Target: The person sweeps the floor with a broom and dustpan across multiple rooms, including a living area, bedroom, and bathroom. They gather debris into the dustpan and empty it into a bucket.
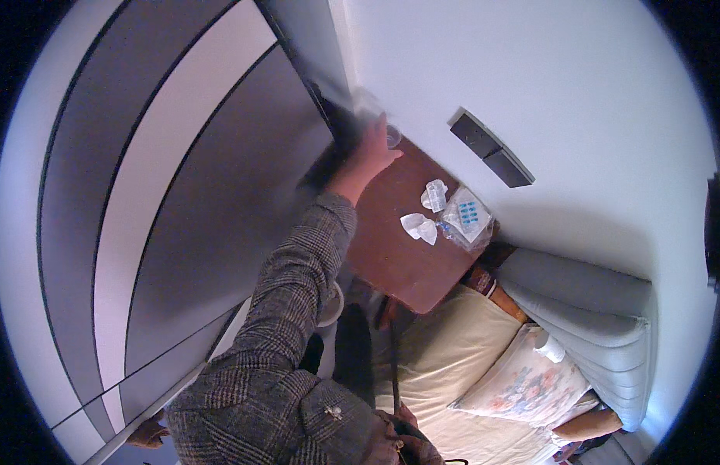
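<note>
My left hand (pixel 374 150), in a grey plaid sleeve, reaches over the far corner of a reddish-brown table (pixel 389 256). Its thumb and fingers are spread beside a clear round cup (pixel 393 136); whether they touch it is unclear. Low in view, my right hand (pixel 406 415) is partly hidden and closed at the upper end of a thin dark stick (pixel 395 360). On the table lie crumpled white tissues (pixel 419 227), a small whitish packet (pixel 435 195), and a clear plastic bag (pixel 481 232) with a blister strip of blue capsules (pixel 468 213).
A grey wardrobe with curved pale bands (pixel 156 192) stands at left. Sockets or switches (pixel 491 150) are on the wall. At right are a bed with a beige sheet (pixel 453 349), floral pillow (pixel 528 378), white roll (pixel 549 347) and grey padded headboard (pixel 598 325). A pale round container (pixel 335 305) is below my arm.
</note>
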The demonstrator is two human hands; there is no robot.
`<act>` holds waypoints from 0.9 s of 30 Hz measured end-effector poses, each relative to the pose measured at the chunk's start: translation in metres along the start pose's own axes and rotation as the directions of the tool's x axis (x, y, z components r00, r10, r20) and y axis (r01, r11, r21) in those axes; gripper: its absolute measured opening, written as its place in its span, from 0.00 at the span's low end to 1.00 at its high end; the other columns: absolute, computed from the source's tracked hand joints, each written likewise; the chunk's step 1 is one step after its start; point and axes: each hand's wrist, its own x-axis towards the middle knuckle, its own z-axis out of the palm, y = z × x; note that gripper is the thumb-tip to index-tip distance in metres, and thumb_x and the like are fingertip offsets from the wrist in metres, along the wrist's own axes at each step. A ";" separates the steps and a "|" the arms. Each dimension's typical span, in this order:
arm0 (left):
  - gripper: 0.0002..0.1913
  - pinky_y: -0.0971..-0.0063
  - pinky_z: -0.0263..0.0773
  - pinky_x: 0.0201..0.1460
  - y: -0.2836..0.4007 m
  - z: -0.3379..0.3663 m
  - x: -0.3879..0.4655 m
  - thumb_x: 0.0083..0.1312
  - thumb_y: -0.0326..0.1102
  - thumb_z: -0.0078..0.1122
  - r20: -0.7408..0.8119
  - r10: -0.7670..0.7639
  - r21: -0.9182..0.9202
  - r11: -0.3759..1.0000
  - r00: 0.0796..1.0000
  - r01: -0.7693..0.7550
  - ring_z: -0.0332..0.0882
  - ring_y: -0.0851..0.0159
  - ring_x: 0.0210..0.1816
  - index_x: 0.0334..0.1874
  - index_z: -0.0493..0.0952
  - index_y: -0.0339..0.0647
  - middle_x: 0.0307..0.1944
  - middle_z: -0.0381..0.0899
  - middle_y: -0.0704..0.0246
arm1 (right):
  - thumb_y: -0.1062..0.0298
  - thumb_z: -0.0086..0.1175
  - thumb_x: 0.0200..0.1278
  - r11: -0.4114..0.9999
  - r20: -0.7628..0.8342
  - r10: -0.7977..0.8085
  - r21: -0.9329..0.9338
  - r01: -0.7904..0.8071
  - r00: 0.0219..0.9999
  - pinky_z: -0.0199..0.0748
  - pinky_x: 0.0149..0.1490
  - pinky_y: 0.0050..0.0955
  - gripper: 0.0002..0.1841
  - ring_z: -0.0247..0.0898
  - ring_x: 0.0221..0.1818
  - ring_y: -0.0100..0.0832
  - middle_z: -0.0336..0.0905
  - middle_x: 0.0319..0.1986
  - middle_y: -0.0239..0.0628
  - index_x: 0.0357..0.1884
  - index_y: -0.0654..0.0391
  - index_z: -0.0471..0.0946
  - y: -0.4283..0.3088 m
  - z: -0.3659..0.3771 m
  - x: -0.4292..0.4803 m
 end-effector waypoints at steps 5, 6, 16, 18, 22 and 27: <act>0.32 0.60 0.65 0.55 -0.046 0.013 0.006 0.47 0.32 0.67 -0.001 -0.111 -0.106 0.988 0.994 0.110 0.67 0.46 0.52 0.55 0.65 0.35 0.50 0.68 0.49 | 0.55 0.37 0.70 0.999 0.061 0.019 -0.052 -0.016 0.998 0.68 0.26 0.27 0.17 0.67 0.22 0.28 0.72 0.27 0.36 0.53 0.54 0.66 -0.013 -0.021 0.008; 0.29 0.62 0.67 0.53 -0.048 0.008 0.000 0.47 0.31 0.66 0.004 -0.136 -0.139 0.981 0.991 0.136 0.70 0.47 0.50 0.52 0.67 0.35 0.47 0.70 0.50 | 0.55 0.37 0.70 0.998 0.073 0.023 -0.066 -0.018 0.997 0.68 0.26 0.27 0.17 0.67 0.22 0.28 0.72 0.27 0.36 0.53 0.53 0.66 -0.020 -0.029 0.009; 0.36 0.65 0.72 0.48 0.250 -0.300 -0.054 0.46 0.34 0.68 -0.023 0.485 -0.232 0.848 0.874 -0.476 0.74 0.54 0.46 0.58 0.66 0.29 0.47 0.74 0.55 | 0.61 0.43 0.66 0.925 -0.175 -0.285 -0.307 0.223 0.943 0.58 0.28 0.19 0.09 0.60 0.22 0.21 0.64 0.21 0.26 0.38 0.57 0.69 -0.007 -0.030 0.010; 0.33 0.63 0.74 0.45 0.273 -0.338 -0.066 0.43 0.38 0.73 -0.113 0.505 -0.261 0.816 0.856 -0.516 0.77 0.53 0.41 0.52 0.71 0.32 0.41 0.77 0.56 | 0.63 0.41 0.65 0.990 -0.176 -0.139 -0.059 0.130 0.974 0.52 0.22 0.21 0.09 0.56 0.16 0.22 0.62 0.16 0.25 0.32 0.54 0.70 -0.022 -0.011 0.017; 0.29 0.62 0.76 0.39 0.308 -0.380 -0.109 0.40 0.38 0.75 -0.390 0.449 -0.255 0.786 0.804 -0.563 0.78 0.52 0.36 0.45 0.74 0.34 0.37 0.78 0.56 | 0.79 0.45 0.60 0.664 0.020 -0.321 -0.708 0.240 0.947 0.67 0.33 0.22 0.23 0.65 0.30 0.24 0.75 0.38 0.36 0.60 0.62 0.66 -0.006 -0.033 0.018; 0.30 0.62 0.75 0.40 0.317 -0.431 -0.168 0.40 0.37 0.74 -0.468 0.440 -0.172 0.806 0.766 -0.567 0.77 0.53 0.37 0.47 0.74 0.34 0.38 0.78 0.56 | 0.70 0.43 0.63 0.718 -0.010 -0.295 -0.662 0.215 0.955 0.62 0.29 0.20 0.13 0.61 0.25 0.22 0.70 0.30 0.31 0.50 0.59 0.67 0.011 -0.030 0.023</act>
